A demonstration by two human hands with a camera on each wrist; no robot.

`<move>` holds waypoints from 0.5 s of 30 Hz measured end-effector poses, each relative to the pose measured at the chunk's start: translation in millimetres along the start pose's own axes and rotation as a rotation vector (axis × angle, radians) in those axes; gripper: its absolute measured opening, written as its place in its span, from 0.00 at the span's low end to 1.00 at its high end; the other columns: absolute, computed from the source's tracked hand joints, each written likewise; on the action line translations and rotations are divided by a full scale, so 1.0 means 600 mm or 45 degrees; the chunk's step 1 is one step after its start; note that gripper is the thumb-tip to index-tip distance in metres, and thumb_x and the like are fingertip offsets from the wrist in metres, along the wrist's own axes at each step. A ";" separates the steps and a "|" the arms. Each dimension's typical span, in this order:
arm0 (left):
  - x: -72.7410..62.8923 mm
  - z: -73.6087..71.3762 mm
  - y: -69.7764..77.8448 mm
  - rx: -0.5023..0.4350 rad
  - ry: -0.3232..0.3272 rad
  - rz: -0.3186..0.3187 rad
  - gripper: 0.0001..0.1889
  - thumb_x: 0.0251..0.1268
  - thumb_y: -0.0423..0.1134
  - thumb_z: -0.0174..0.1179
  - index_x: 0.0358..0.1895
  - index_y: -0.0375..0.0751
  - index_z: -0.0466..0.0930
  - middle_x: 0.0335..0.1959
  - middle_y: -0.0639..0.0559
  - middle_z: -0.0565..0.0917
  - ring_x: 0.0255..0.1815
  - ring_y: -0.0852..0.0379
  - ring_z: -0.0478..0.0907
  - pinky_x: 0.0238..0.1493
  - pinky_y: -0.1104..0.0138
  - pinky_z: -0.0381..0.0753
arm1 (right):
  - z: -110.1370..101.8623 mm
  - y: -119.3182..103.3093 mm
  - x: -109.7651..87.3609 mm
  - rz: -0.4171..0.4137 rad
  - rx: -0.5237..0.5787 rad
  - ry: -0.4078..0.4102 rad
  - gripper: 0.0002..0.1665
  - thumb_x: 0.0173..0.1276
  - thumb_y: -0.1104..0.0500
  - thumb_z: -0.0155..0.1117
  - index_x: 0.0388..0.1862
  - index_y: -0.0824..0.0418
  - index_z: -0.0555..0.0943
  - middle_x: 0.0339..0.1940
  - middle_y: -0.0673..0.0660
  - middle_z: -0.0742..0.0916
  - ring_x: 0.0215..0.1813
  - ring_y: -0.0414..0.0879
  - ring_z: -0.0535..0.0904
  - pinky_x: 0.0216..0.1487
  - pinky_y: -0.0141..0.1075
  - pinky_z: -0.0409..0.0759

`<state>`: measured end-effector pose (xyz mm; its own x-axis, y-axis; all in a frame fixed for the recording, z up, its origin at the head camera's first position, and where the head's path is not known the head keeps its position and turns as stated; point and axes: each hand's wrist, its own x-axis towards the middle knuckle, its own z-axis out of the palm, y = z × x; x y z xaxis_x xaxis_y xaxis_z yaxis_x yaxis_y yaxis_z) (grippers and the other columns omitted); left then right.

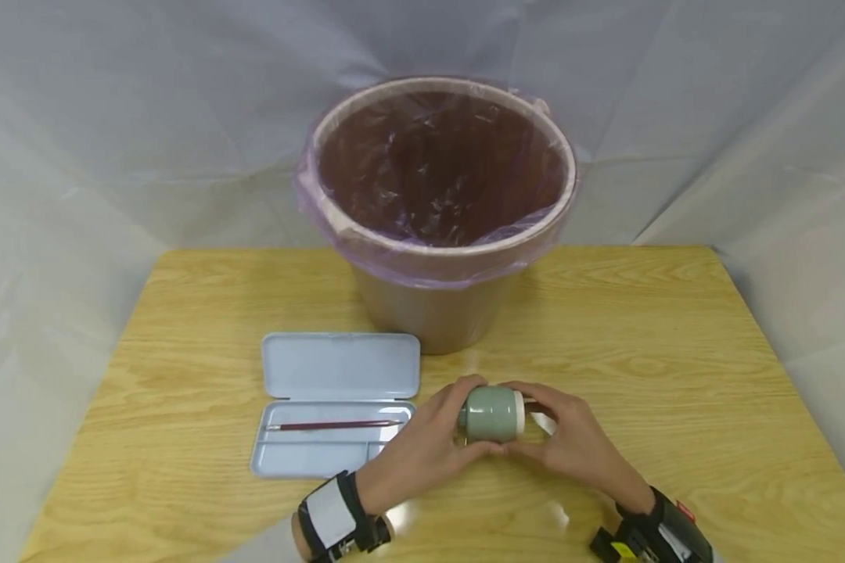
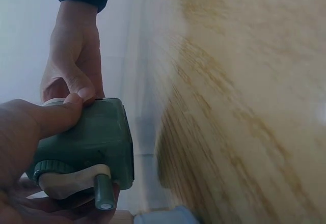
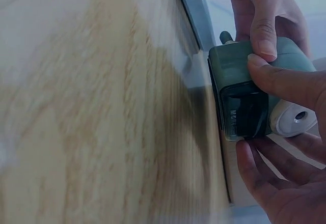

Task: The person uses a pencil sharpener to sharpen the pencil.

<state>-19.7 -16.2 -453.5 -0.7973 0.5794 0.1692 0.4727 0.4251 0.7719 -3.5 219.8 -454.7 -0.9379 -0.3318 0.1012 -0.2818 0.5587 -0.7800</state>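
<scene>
A green hand-crank pencil sharpener (image 1: 491, 414) is held between both hands, above the near part of the table. My left hand (image 1: 429, 434) grips its crank side, thumb and fingers on opposite sides of the body. From the other side my right hand (image 1: 573, 438) grips it too, thumb close to the left thumb. In the left wrist view the pale crank arm (image 2: 74, 180) with its green knob faces the camera. The right wrist view shows the white front piece (image 3: 291, 119) with its round hole, and a dark see-through drawer (image 3: 245, 112).
Left of the hands lies an open light-blue pencil case (image 1: 303, 461) with a dark red pencil (image 1: 331, 425) in its tray. Behind it stands a tall brown bin (image 1: 429, 313) lined with a thin purple bag (image 1: 458, 274). Pale sheeting (image 1: 183, 102) surrounds the wooden table (image 1: 662, 352).
</scene>
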 end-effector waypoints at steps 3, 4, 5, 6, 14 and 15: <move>0.003 0.002 -0.002 0.035 0.001 -0.005 0.40 0.60 0.52 0.73 0.71 0.45 0.62 0.55 0.44 0.82 0.50 0.54 0.83 0.45 0.68 0.84 | 0.001 0.006 0.003 0.010 -0.035 -0.006 0.41 0.48 0.56 0.86 0.63 0.57 0.80 0.57 0.56 0.88 0.54 0.49 0.87 0.55 0.40 0.86; 0.004 0.003 -0.002 0.045 0.000 -0.004 0.40 0.60 0.52 0.73 0.71 0.45 0.62 0.55 0.44 0.82 0.50 0.54 0.83 0.45 0.68 0.84 | 0.001 0.008 0.004 0.012 -0.034 -0.006 0.41 0.48 0.57 0.86 0.63 0.58 0.80 0.57 0.56 0.88 0.54 0.49 0.87 0.55 0.40 0.86; 0.005 0.003 -0.003 0.054 -0.003 0.000 0.40 0.60 0.52 0.72 0.71 0.44 0.62 0.55 0.43 0.82 0.50 0.53 0.83 0.45 0.69 0.84 | 0.001 0.010 0.005 0.010 -0.035 -0.005 0.41 0.47 0.58 0.86 0.63 0.58 0.80 0.57 0.56 0.88 0.54 0.49 0.87 0.55 0.40 0.86; 0.007 0.003 -0.003 0.057 -0.010 0.003 0.40 0.61 0.52 0.72 0.71 0.44 0.62 0.55 0.43 0.82 0.50 0.53 0.83 0.45 0.69 0.84 | 0.001 0.012 0.006 0.009 -0.034 -0.002 0.41 0.47 0.59 0.86 0.63 0.59 0.80 0.57 0.56 0.88 0.54 0.49 0.87 0.55 0.40 0.86; 0.021 0.008 -0.005 0.135 -0.042 0.052 0.36 0.60 0.50 0.73 0.67 0.42 0.65 0.54 0.47 0.83 0.51 0.55 0.83 0.50 0.68 0.85 | 0.006 0.033 0.005 0.018 0.057 -0.018 0.42 0.47 0.63 0.85 0.63 0.61 0.79 0.58 0.58 0.87 0.58 0.45 0.83 0.56 0.37 0.85; 0.021 0.009 -0.006 0.141 -0.042 0.056 0.36 0.60 0.50 0.73 0.67 0.43 0.65 0.54 0.47 0.83 0.52 0.55 0.83 0.51 0.67 0.85 | 0.006 0.036 0.005 0.018 0.073 -0.020 0.42 0.47 0.63 0.86 0.63 0.61 0.79 0.58 0.58 0.87 0.58 0.44 0.83 0.56 0.36 0.85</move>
<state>-29.6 -6.5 -457.3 -0.7631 0.6207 0.1799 0.5468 0.4719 0.6916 -11.6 227.8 -473.4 -0.9382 -0.3365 0.0808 -0.2565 0.5192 -0.8152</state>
